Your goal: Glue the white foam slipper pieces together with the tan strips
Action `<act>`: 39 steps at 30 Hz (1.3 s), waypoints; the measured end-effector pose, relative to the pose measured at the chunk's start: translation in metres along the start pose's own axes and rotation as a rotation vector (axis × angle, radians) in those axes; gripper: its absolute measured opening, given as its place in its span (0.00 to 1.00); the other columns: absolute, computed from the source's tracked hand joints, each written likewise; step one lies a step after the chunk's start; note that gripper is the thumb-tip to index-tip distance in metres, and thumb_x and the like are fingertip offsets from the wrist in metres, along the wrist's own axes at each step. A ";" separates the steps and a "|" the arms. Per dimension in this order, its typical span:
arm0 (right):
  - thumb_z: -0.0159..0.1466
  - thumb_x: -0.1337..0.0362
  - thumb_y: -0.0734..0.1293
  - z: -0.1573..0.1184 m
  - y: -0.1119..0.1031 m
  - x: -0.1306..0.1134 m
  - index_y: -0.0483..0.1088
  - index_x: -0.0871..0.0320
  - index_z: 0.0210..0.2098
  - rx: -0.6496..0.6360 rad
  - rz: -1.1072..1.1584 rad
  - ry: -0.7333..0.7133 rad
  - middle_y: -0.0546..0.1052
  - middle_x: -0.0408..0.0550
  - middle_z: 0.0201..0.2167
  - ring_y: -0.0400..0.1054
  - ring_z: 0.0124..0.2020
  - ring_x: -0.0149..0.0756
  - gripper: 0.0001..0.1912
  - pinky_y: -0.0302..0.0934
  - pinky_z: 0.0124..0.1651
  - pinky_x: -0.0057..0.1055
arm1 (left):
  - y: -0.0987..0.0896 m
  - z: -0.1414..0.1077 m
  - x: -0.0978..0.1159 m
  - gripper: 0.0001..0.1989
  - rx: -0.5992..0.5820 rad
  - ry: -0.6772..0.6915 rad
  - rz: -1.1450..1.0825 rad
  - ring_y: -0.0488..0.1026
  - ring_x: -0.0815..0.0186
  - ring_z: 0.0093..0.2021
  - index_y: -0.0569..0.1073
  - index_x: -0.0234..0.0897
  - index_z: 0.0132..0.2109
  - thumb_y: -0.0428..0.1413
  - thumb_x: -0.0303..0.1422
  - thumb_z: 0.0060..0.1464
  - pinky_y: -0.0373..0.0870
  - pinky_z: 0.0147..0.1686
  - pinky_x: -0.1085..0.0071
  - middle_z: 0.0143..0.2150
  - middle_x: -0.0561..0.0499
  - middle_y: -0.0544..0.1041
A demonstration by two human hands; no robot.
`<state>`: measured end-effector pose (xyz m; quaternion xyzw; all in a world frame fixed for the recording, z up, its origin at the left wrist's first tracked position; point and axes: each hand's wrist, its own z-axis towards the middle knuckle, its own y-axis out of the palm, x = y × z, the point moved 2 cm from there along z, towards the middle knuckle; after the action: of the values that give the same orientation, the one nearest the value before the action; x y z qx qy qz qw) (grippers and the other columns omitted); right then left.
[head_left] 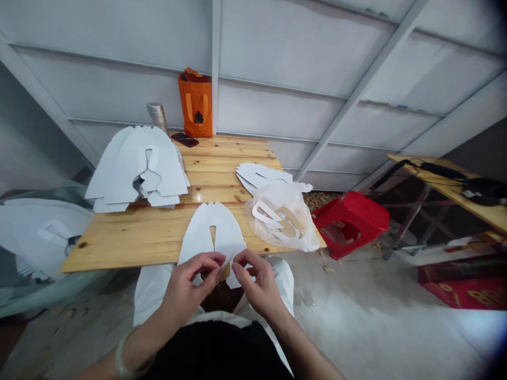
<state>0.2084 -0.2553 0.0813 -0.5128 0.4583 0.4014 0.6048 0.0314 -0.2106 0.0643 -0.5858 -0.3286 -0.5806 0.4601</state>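
Observation:
A white arch-shaped sheet (198,229) with a narrow slot in its middle lies at the front edge of the wooden table (134,240). Just over its lower part, my left hand (194,279) and my right hand (255,279) are close together, fingers pinched. Between them runs a thin pale strip (227,262), blurred, its kind unclear. To the right sits a clear plastic bag (303,224) with white and tan U-shaped pieces in and on it. Behind the bag rest more white cut sheets (263,171).
A tall pile of similar white sheets (114,169) stands at the table's left. Farther back are an orange bag (197,105), a phone (185,139) and a roll of tape (157,116). A red stool (352,221) stands right of the table. More sheets (27,224) lie at far left.

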 end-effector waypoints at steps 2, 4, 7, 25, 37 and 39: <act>0.62 0.64 0.65 0.002 0.003 0.001 0.71 0.57 0.29 -0.005 -0.025 0.007 0.75 0.43 0.27 0.68 0.30 0.32 0.07 0.60 0.31 0.26 | 0.004 -0.001 0.002 0.06 -0.011 0.084 0.069 0.83 0.60 0.45 0.79 0.38 0.34 0.60 0.33 0.60 0.79 0.42 0.71 0.47 0.45 0.85; 0.61 0.65 0.64 0.004 0.006 0.004 0.72 0.58 0.28 0.007 -0.041 0.014 0.74 0.42 0.26 0.67 0.29 0.31 0.06 0.59 0.31 0.26 | 0.007 -0.002 0.003 0.06 -0.010 0.135 0.098 0.84 0.60 0.45 0.79 0.39 0.35 0.59 0.31 0.61 0.79 0.42 0.72 0.46 0.45 0.86; 0.61 0.65 0.64 0.005 0.008 0.008 0.72 0.58 0.27 0.014 -0.040 0.021 0.74 0.42 0.25 0.66 0.27 0.31 0.08 0.59 0.30 0.26 | 0.008 -0.003 0.001 0.06 -0.012 0.170 0.119 0.84 0.59 0.47 0.79 0.39 0.35 0.59 0.30 0.61 0.80 0.43 0.72 0.46 0.45 0.86; 0.66 0.71 0.64 -0.006 0.011 -0.003 0.71 0.56 0.28 -0.045 -0.118 -0.406 0.77 0.47 0.35 0.73 0.35 0.32 0.10 0.66 0.40 0.27 | 0.005 0.015 -0.013 0.14 -0.191 -0.264 -0.359 0.74 0.68 0.33 0.75 0.36 0.33 0.71 0.38 0.49 0.71 0.35 0.74 0.32 0.53 0.77; 0.64 0.72 0.65 -0.007 0.011 0.006 0.67 0.56 0.24 -0.053 -0.047 -0.300 0.77 0.45 0.32 0.72 0.32 0.31 0.12 0.64 0.37 0.26 | 0.004 0.011 -0.012 0.15 -0.202 -0.356 -0.339 0.71 0.68 0.31 0.77 0.35 0.35 0.69 0.41 0.49 0.67 0.33 0.73 0.30 0.54 0.76; 0.63 0.72 0.65 -0.007 0.011 0.006 0.67 0.56 0.24 -0.039 -0.026 -0.301 0.77 0.45 0.32 0.71 0.32 0.31 0.12 0.64 0.37 0.26 | 0.004 0.010 -0.013 0.15 -0.182 -0.360 -0.342 0.70 0.69 0.30 0.77 0.35 0.34 0.69 0.42 0.50 0.67 0.32 0.74 0.29 0.54 0.76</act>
<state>0.1984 -0.2603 0.0722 -0.4645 0.3481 0.4748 0.6616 0.0373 -0.2012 0.0515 -0.6546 -0.4460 -0.5636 0.2346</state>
